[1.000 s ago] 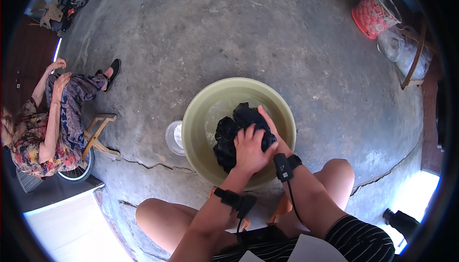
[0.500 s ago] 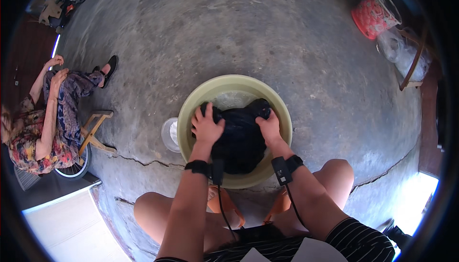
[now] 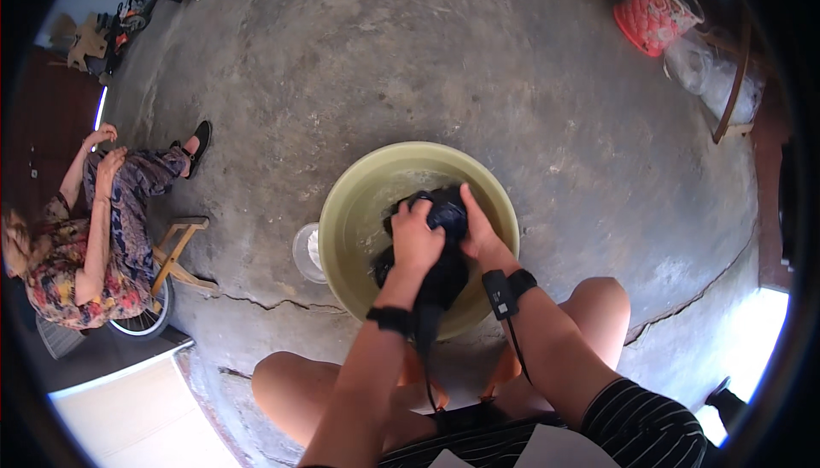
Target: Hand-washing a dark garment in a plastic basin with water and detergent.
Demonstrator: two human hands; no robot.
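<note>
Bowl (image 3: 301,256) is sitting on the floor (image 3: 410,67) just left of the basin (image 3: 352,220), the rim partly hiding it. Seated person (image 3: 85,267) and stool (image 3: 178,246) are occupying far left; red basket (image 3: 651,17) and plastic bag (image 3: 730,84) are standing upper right, well apart. Dark cloth (image 3: 446,284) is lying bunched inside the basin, left forearm partly blocking it. Both hands are reaching in: left hand (image 3: 417,237) is curling around cloth, right hand (image 3: 481,236) is pressing its side, fingers extended.
</note>
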